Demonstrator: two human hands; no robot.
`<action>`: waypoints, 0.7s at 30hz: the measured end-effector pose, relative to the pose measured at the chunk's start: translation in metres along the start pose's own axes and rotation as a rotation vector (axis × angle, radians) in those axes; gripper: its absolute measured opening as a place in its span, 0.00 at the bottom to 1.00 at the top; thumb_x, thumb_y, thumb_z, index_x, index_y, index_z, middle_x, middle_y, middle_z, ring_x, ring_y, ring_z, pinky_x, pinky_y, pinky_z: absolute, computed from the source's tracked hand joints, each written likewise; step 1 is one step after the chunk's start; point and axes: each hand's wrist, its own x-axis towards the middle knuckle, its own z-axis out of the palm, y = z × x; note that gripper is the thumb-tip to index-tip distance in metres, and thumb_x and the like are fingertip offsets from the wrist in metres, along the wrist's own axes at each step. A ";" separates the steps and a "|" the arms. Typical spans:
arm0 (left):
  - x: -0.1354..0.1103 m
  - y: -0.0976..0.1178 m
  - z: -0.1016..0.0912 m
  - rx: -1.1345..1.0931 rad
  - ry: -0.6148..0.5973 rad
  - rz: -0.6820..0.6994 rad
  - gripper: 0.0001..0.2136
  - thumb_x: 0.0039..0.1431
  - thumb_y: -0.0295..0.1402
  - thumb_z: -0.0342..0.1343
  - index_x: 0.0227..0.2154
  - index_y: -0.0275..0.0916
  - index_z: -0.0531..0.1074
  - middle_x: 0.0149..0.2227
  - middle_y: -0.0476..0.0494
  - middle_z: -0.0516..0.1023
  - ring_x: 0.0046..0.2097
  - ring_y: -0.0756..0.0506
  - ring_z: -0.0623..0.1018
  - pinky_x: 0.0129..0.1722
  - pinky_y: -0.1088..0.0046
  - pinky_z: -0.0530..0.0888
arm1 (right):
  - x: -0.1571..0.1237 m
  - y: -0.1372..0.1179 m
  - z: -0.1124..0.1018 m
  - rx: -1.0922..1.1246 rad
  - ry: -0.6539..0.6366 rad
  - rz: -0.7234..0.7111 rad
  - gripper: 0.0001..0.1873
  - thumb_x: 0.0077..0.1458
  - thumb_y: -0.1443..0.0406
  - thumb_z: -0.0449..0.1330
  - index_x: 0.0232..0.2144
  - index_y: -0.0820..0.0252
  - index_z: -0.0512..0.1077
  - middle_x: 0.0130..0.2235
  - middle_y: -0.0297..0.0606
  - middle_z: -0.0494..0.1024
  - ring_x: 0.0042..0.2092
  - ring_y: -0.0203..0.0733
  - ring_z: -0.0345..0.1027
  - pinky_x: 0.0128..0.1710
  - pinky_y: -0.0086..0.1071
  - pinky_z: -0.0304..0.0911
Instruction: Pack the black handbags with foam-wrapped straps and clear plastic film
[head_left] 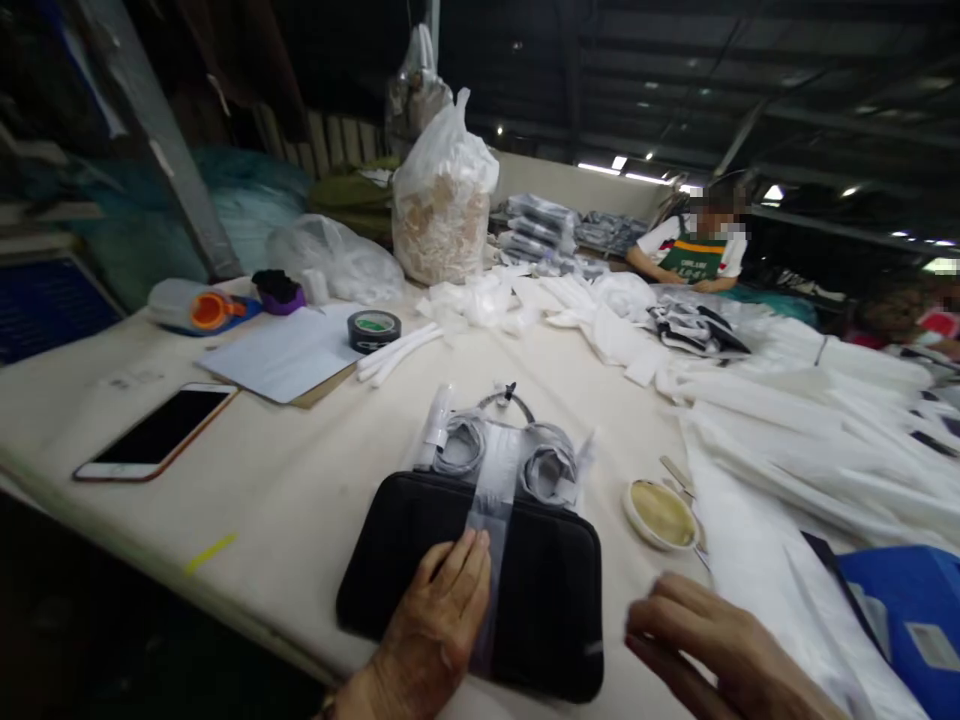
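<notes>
A black padded case (pixel 551 590) lies on the table in front of me. A clear plastic strip (pixel 496 470) runs across its middle. Beyond its far edge are two grey coiled bands (pixel 551 470) in clear wrapping, with a thin dark loop (pixel 517 400) behind them. My left hand (pixel 442 620) rests on the case, its fingers stretched out flat and pressing the strip. To the right of the case, my right hand (pixel 720 640) is over the table, slightly blurred. Its fingers are loosely bent, thumb apart, and nothing shows in them.
A round dish (pixel 661 515) stands right of the case, near white sheeting (pixel 810 430) and a blue box (pixel 907 620). Leftward lie a phone (pixel 157 430), paper (pixel 285 350), black tape (pixel 373 330) and white tubes (pixel 397 355). A co-worker (pixel 697 245) is across the table.
</notes>
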 end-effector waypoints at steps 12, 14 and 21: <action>-0.004 -0.004 0.000 -0.037 -0.012 -0.009 0.19 0.63 0.23 0.33 0.44 0.30 0.71 0.51 0.39 0.71 0.55 0.42 0.66 0.54 0.64 0.61 | 0.144 -0.011 0.037 -0.410 -0.339 -0.322 0.08 0.55 0.71 0.54 0.25 0.59 0.69 0.25 0.34 0.70 0.27 0.37 0.62 0.29 0.31 0.51; -0.003 -0.005 0.000 -0.047 -0.013 -0.005 0.20 0.64 0.23 0.33 0.44 0.30 0.71 0.51 0.39 0.71 0.56 0.42 0.66 0.54 0.65 0.61 | 0.147 -0.010 0.032 -0.390 -0.352 -0.304 0.09 0.55 0.71 0.53 0.25 0.59 0.68 0.25 0.34 0.70 0.28 0.37 0.62 0.30 0.31 0.52; -0.002 -0.005 -0.002 -0.064 -0.018 -0.009 0.19 0.64 0.22 0.34 0.43 0.30 0.71 0.51 0.38 0.71 0.56 0.42 0.66 0.55 0.65 0.61 | 0.145 -0.008 0.018 -0.283 -0.376 -0.215 0.10 0.58 0.69 0.52 0.25 0.60 0.68 0.27 0.36 0.71 0.30 0.38 0.63 0.31 0.31 0.55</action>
